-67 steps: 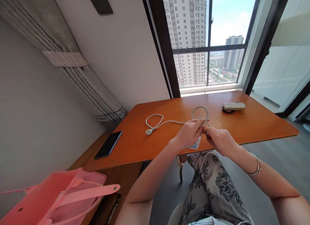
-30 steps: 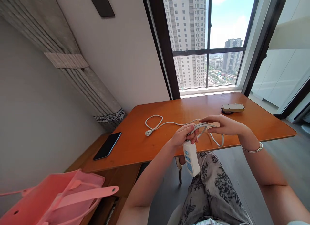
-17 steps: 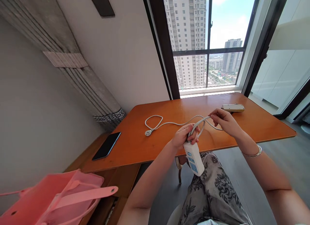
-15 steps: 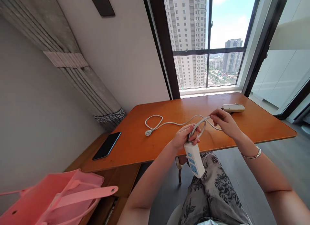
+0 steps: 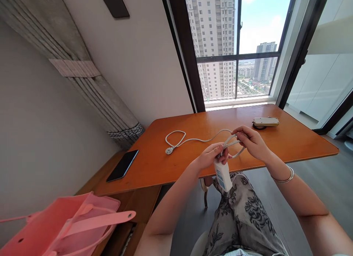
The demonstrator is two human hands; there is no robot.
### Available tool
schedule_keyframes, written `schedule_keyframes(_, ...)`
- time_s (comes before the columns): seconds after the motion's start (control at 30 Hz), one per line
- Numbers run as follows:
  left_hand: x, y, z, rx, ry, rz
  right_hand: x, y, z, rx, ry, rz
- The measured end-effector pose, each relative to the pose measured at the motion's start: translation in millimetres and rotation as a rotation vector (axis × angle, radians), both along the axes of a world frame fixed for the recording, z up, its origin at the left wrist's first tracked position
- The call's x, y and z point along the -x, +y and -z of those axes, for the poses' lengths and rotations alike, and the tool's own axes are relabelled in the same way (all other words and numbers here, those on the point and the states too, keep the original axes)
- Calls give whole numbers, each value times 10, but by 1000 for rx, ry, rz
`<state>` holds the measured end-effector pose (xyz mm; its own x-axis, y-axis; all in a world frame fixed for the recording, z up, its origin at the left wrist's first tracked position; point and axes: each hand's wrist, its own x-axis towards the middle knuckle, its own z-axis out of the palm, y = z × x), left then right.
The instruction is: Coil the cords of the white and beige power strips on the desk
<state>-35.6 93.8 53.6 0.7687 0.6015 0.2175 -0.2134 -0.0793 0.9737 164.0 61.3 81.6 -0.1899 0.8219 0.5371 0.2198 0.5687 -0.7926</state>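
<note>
A white power strip (image 5: 223, 177) with blue-marked sockets hangs below my left hand (image 5: 212, 154), over my lap just past the table's front edge. My left fingers are closed round its white cord (image 5: 228, 141) close to the strip's end. Loops of that cord run up to my right hand (image 5: 249, 141), whose fingers pinch it. The rest of the cord trails left across the wooden table (image 5: 154, 175) to a small loop and its plug (image 5: 169, 150).
A dark tablet (image 5: 122, 166) lies at the table's left. Another pale power strip (image 5: 266, 121) with a dark cord rests at the back right. A pink bag (image 5: 91, 226) sits at the lower left. Beyond the table are a grey curtain (image 5: 79, 68) and a window.
My right hand has moved left toward my left hand, bringing the cord into closer loops. The power strip has risen slightly and turned, so less of its socket face shows.
</note>
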Motion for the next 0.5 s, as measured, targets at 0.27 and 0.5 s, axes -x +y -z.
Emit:
schedule_keyframes(0.27,17,-79,-129,46,-29,6,61,-105,-172,-101,-58,63)
schedule_keyframes(0.5,-8,-207,-127,123,-144,121,75,-90,-24,-51,70,-6)
